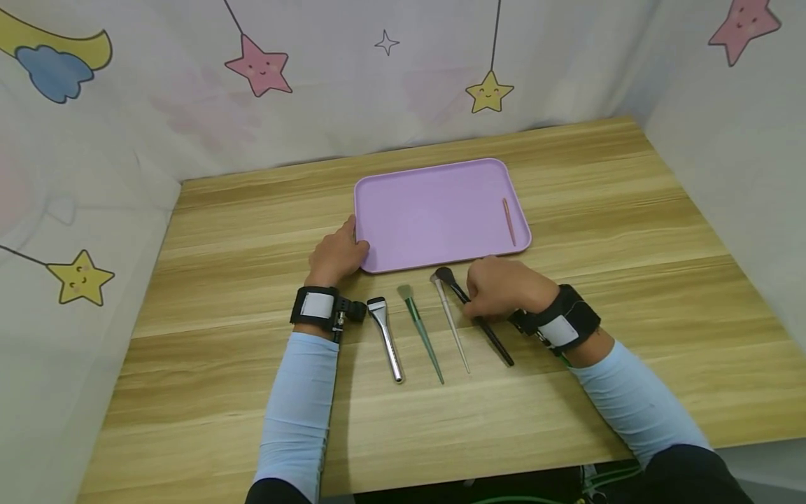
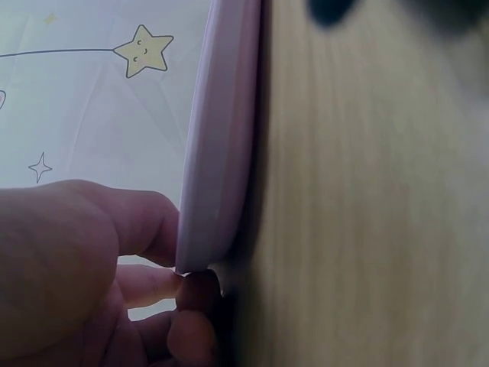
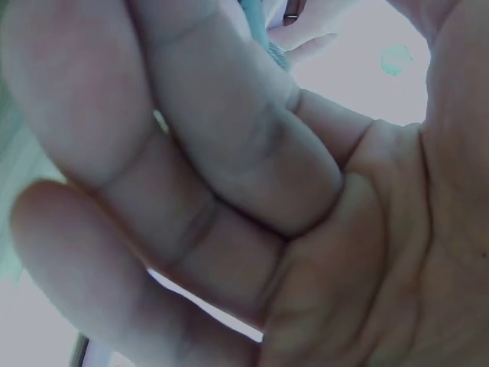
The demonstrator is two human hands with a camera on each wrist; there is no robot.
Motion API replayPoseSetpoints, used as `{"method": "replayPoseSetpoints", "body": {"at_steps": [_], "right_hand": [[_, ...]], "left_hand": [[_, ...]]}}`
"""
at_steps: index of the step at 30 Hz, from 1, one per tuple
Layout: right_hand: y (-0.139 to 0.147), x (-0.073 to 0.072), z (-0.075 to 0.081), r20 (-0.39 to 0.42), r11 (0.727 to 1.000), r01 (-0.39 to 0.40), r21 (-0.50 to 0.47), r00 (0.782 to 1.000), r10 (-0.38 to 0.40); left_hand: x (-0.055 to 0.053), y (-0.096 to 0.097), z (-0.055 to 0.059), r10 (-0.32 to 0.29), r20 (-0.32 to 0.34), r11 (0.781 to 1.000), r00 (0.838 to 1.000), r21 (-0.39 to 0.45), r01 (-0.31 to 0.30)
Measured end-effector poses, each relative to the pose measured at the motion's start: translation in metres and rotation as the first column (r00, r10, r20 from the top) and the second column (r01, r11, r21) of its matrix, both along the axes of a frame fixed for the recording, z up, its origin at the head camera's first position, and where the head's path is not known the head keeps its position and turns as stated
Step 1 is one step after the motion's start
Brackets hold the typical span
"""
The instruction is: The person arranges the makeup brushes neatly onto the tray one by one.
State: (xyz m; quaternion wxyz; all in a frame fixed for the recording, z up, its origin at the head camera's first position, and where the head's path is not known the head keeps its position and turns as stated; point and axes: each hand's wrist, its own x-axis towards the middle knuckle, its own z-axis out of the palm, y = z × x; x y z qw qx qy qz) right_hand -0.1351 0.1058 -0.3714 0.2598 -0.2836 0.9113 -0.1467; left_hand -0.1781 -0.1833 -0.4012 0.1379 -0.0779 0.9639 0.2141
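My left hand [image 1: 336, 255] grips the near left corner of a purple tray [image 1: 434, 210]; in the left wrist view the thumb [image 2: 149, 222] is at the tray's rim, with other fingers at its edge and underside. On the tray's right side lies a slim pink brush [image 1: 508, 222]. My right hand [image 1: 506, 287] pinches the handle of a black makeup brush [image 1: 494, 341] below the tray; its fingertips are partly hidden. In the right wrist view, curled fingers [image 3: 229, 130] fill the picture, and the brush cannot be made out.
Left of the black brush lie a slim pale brush [image 1: 452, 323], a green brush [image 1: 422, 336] and a silver flat-headed brush [image 1: 386, 339]. All rest on the wooden table [image 1: 239, 280]. A white curtain with stars [image 1: 378, 105] borders the far side.
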Motion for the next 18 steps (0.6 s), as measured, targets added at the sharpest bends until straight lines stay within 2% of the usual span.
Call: {"method": "replayPoseSetpoints", "body": {"at_steps": [12,18], "right_hand": [[0.0016,-0.0066,0.0023,-0.092,0.995,0.029,-0.099,0.995,-0.038],[0.0013,-0.0095,0.0023,-0.088,0.987,0.065,-0.144,0.993,-0.079]], "left_hand": [[0.0002,0.0007,0.0014,-0.006,-0.001,1.0,1.0,-0.005,0.006],[0.0001,0.0001,-0.0005,-0.009,-0.006,1.0,1.0,-0.005,0.009]]}}
